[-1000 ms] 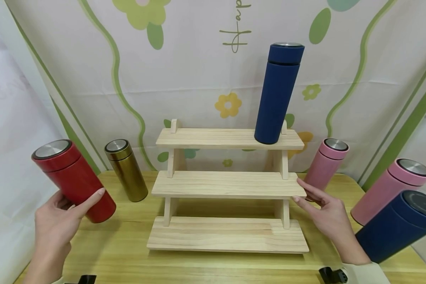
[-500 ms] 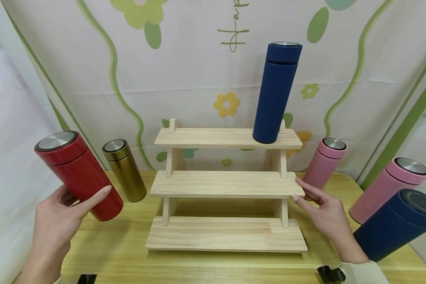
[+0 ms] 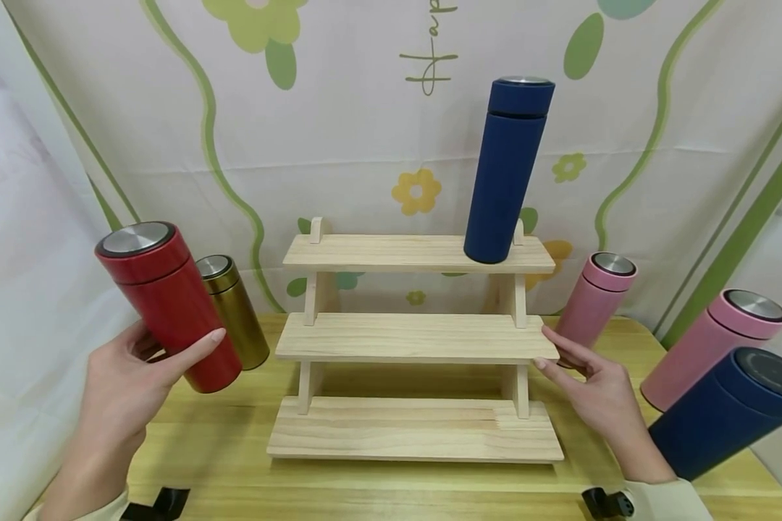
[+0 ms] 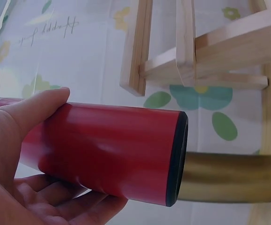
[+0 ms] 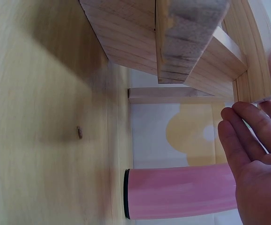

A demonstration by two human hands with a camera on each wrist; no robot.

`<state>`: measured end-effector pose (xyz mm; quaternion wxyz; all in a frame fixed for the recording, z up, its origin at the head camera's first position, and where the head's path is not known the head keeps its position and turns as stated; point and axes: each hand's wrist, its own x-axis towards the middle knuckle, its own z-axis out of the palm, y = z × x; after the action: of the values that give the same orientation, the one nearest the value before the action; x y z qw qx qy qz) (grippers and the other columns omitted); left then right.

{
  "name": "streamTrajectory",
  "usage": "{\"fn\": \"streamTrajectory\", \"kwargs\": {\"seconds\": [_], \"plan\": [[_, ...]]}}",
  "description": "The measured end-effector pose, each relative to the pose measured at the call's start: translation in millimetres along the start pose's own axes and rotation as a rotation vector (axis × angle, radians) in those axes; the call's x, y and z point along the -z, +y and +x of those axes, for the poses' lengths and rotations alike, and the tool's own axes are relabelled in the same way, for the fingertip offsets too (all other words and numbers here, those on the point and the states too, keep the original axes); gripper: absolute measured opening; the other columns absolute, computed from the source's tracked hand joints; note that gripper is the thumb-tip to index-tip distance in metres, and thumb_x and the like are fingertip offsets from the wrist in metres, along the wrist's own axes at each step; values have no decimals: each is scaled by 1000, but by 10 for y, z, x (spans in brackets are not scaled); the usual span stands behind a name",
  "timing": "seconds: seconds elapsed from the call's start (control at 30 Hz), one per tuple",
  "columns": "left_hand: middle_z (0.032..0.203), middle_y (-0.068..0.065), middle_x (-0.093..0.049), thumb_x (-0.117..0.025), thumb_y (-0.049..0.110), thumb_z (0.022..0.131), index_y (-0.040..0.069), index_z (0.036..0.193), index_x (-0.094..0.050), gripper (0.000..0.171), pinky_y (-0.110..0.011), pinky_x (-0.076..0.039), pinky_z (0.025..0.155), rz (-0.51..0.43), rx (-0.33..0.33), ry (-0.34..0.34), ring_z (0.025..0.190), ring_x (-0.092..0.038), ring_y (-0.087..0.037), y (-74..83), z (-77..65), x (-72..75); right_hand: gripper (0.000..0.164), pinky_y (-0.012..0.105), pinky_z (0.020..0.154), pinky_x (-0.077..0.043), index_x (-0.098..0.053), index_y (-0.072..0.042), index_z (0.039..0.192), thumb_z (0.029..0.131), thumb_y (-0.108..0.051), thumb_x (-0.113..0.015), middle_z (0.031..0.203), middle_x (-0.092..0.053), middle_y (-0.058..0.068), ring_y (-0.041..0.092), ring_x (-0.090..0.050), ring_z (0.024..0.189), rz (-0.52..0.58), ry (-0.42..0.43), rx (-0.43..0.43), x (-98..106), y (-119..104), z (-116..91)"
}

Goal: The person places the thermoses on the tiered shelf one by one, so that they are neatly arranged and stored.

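My left hand [image 3: 127, 383] grips a red thermos bottle [image 3: 176, 311] with a steel-topped lid. The bottle is tilted and held above the table, its base overlapping a gold thermos bottle [image 3: 241, 318] in the head view. In the left wrist view the red bottle's dark base [image 4: 176, 159] points right. My right hand [image 3: 596, 391] holds the right front corner of the middle tier on a three-step wooden display stand [image 3: 407, 336], thumb at the front edge, index finger at the end. A dark blue thermos bottle [image 3: 508, 174] stands on the top step's right side.
A small pink thermos bottle [image 3: 589, 307] stands behind my right hand. Farther right are a larger pink bottle [image 3: 710, 351] and a wide dark blue bottle [image 3: 717, 412], close to my right forearm. A flowered cloth [image 3: 352, 108] hangs behind the wooden table [image 3: 339, 492].
My left hand has carried the red bottle right and upward, so it now covers part of the gold bottle. My right hand has stayed at the stand's middle tier.
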<state>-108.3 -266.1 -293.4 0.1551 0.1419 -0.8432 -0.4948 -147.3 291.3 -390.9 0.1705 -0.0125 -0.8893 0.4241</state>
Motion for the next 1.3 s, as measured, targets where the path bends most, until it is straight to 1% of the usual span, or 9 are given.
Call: {"fn": "streamTrajectory", "kwargs": {"seconds": [0.2, 0.27, 0.33, 0.5, 0.63, 0.77, 0.97, 1.2, 1.3], "plan": [[106, 26, -72, -91, 47, 87, 25, 141, -65, 64, -16, -57, 75, 3, -23, -23, 100, -68, 0, 91, 15, -33, 55, 17, 63, -53, -66, -31, 149, 98, -47, -79, 133, -76, 13, -28, -57, 101, 5, -8, -2, -7, -15, 0], [108, 25, -72, -90, 48, 87, 25, 142, -65, 65, -16, -57, 76, 1, -31, -35, 100, -68, 0, 133, 23, -45, 55, 16, 65, -54, -66, -32, 149, 98, -48, -79, 133, -76, 11, -27, -58, 101, 2, -8, -5, -3, -19, 0], [110, 25, -72, -90, 48, 87, 24, 143, -64, 66, -17, -58, 76, 4, -39, -43, 100, -69, 0, 177, 28, -58, 55, 16, 66, -54, -66, -32, 149, 98, -48, -79, 130, -78, 4, -26, -59, 101, -3, -5, -1, 0, -19, 0], [110, 26, -71, -90, 49, 87, 23, 143, -64, 67, -16, -57, 77, 2, -44, -61, 100, -69, 2, 278, 40, -100, 54, 13, 68, -55, -67, -30, 148, 98, -44, -80, 120, -76, -19, -24, -62, 102, 7, 1, 25, -3, -15, -3], [111, 26, -71, -89, 49, 88, 24, 143, -64, 65, -16, -56, 78, -7, -58, -91, 101, -69, 2, 352, 49, -128, 54, 13, 69, -55, -67, -30, 148, 98, -44, -80, 117, -74, -24, -25, -61, 102, 11, 2, 28, -2, -13, -6], [113, 25, -71, -89, 47, 89, 23, 143, -63, 65, -16, -57, 78, -12, -91, -107, 102, -69, 1, 433, 51, -157, 53, 14, 68, -54, -67, -31, 148, 98, -44, -80, 116, -74, -24, -26, -61, 101, 10, 6, 27, 0, -6, -6], [111, 24, -73, -90, 45, 89, 20, 140, -66, 62, -16, -59, 78, -32, -124, -102, 100, -71, 0, 525, 49, -206, 53, 14, 67, -55, -67, -31, 147, 97, -44, -81, 117, -74, -25, -24, -62, 102, 17, 5, 27, -5, 12, -3], [114, 22, -72, -89, 47, 89, 19, 146, -63, 68, -15, -60, 80, -40, -128, -117, 102, -71, 0, 561, 66, -248, 53, 14, 66, -54, -68, -31, 147, 97, -44, -81, 119, -76, -18, -25, -61, 102, 8, 9, 31, -12, 22, -2], [117, 19, -72, -88, 47, 90, 19, 147, -62, 69, -15, -60, 81, -37, -133, -132, 104, -71, -1, 590, 66, -255, 53, 14, 67, -54, -68, -31, 147, 97, -44, -81, 121, -78, -12, -24, -61, 102, 6, 9, 30, -5, 25, -7]]}}
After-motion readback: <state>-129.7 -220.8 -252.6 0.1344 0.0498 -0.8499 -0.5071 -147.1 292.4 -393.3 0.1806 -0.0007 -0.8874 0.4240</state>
